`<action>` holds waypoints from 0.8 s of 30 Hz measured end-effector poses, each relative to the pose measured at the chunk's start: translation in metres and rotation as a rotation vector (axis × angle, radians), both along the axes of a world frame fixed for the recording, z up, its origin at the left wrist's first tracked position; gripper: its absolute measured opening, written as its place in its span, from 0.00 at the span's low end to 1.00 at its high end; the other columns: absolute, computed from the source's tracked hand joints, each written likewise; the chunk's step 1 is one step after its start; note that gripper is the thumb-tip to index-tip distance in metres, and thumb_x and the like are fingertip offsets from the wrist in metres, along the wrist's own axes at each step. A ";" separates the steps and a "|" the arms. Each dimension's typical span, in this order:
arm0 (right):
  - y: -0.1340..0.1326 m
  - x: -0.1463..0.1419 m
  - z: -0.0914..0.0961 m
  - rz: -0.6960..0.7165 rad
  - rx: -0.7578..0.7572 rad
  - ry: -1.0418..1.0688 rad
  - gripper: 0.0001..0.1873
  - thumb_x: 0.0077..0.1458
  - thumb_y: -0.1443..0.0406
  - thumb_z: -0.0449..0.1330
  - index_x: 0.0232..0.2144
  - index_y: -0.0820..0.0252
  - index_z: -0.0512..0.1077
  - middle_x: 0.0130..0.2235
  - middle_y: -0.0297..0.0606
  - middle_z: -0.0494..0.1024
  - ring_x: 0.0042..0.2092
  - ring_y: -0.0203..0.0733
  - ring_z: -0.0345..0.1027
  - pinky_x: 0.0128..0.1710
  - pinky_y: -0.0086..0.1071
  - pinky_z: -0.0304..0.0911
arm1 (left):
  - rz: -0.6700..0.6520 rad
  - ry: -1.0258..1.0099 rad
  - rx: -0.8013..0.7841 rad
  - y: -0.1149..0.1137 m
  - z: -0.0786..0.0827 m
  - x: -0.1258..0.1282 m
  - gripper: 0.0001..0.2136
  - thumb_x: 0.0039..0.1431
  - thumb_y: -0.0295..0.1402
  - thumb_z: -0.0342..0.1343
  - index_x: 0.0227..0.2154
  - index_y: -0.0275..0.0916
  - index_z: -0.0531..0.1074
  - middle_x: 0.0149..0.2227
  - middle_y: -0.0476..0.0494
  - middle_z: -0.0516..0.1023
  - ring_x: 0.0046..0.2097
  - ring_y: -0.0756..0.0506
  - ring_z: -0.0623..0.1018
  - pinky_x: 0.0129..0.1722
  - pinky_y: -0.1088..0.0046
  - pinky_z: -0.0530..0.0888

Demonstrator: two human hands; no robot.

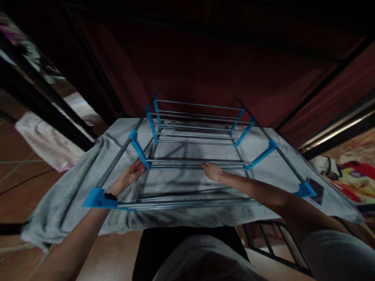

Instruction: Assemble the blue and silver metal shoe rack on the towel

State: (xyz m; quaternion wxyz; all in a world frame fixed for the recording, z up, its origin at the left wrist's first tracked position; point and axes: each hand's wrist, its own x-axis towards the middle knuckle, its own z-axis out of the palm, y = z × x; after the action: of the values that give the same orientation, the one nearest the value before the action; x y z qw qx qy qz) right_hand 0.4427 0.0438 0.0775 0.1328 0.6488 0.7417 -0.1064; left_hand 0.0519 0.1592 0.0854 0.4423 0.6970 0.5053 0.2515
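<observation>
A shoe rack of grey metal tubes [193, 204] and blue plastic connectors lies on its side on a grey blanket [187, 179]. My left hand [133, 174] reaches in past the near corner, with its fingers closed at the lower end of a blue connector [140, 153]. Its fingertips are partly hidden there. My right hand [213, 171] comes over the near tubes, fingers curled on the cross tubes [175, 165] of the middle shelf. Another blue connector [260, 155] holds the right end of those tubes.
A dark red panel [199, 66] stands close behind the rack. A phone-like flat object [315, 191] lies by the near right corner. Dark metal bars [43, 97] cross on the left, near a striped cloth [49, 136]. A red and yellow package [359, 179] is at right.
</observation>
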 end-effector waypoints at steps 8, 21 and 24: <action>0.014 -0.031 -0.022 0.084 0.043 -0.062 0.23 0.66 0.76 0.42 0.56 0.66 0.68 0.56 0.57 0.75 0.54 0.51 0.73 0.53 0.42 0.65 | -0.021 -0.058 0.021 0.014 -0.039 -0.004 0.17 0.47 0.41 0.60 0.39 0.40 0.76 0.37 0.42 0.80 0.44 0.38 0.77 0.48 0.60 0.76; 0.013 -0.025 -0.018 0.065 0.026 0.019 0.17 0.71 0.66 0.45 0.55 0.61 0.69 0.56 0.52 0.77 0.56 0.49 0.73 0.54 0.39 0.65 | 0.047 -0.119 -0.020 0.024 -0.061 0.011 0.17 0.42 0.38 0.66 0.36 0.38 0.74 0.35 0.45 0.77 0.40 0.41 0.75 0.47 0.61 0.74; 0.015 -0.027 -0.015 -0.005 0.012 0.071 0.23 0.74 0.61 0.39 0.54 0.61 0.70 0.54 0.49 0.79 0.53 0.49 0.75 0.52 0.39 0.65 | 0.046 -0.139 -0.061 0.028 -0.065 0.013 0.19 0.39 0.40 0.70 0.35 0.37 0.75 0.34 0.45 0.76 0.39 0.42 0.75 0.45 0.61 0.74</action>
State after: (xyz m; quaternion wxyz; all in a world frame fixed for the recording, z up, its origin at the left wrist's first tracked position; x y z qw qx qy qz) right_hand 0.4158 0.0592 0.0623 0.1023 0.6472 0.7450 -0.1250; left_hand 0.0650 0.1874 0.0203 0.4914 0.6524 0.4965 0.2938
